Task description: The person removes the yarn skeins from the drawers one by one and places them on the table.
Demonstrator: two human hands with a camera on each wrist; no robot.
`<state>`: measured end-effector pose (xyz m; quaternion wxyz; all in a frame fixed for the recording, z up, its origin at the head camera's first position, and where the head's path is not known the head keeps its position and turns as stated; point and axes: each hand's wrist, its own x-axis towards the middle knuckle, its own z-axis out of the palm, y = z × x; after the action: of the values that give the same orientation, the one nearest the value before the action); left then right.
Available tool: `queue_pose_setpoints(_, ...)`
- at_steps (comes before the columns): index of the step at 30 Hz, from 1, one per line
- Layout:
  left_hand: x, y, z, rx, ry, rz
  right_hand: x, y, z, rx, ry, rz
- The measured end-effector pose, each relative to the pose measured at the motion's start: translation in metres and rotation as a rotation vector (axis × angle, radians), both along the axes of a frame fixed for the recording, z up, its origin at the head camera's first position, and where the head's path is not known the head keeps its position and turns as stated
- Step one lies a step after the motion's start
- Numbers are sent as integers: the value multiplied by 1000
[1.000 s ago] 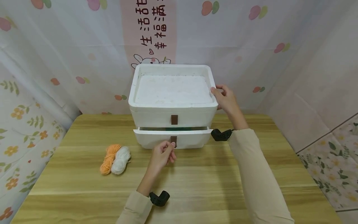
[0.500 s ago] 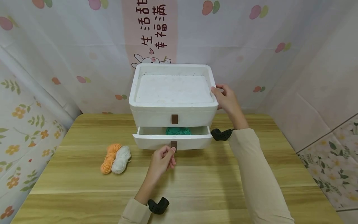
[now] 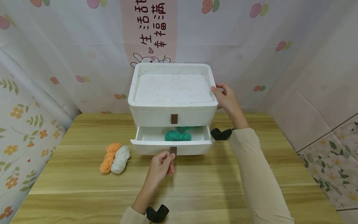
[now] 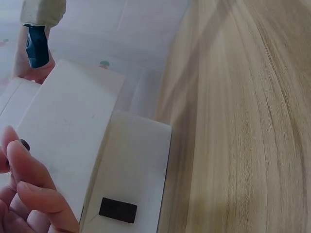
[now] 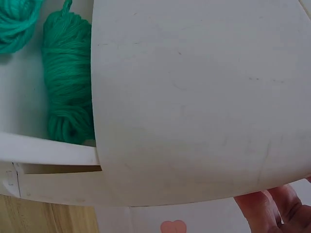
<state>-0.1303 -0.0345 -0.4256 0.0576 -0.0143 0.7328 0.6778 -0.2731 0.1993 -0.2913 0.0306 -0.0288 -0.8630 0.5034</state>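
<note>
Lower drawer (image 3: pixel 151 149) beyond left fingers (image 3: pixel 168 160) pinching its tab (image 3: pixel 173 150), right fingers (image 3: pixel 218 93) clamped on cabinet rim (image 3: pixel 173 105)

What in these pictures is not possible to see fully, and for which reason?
Head view: inside of the top drawer, hidden by its closed front.
Head view: rear green yarn, partly under the top drawer.
Right wrist view: front green yarn, cut off by the left edge.
Head view: brown tab on the open drawer, partly covered by the left hand.
Head view: some fingertips of the right hand, behind the cabinet.
</note>
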Motion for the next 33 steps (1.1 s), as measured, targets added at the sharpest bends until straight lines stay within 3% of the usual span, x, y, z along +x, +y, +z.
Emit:
queue_pose_setpoints(15,24,-5,2,13,-35,-32,1,-2,-1,3,7,-7)
queue_pose_setpoints(33,39,-11,7,15,-64,-76,1,-2,-2,11,-3,-8)
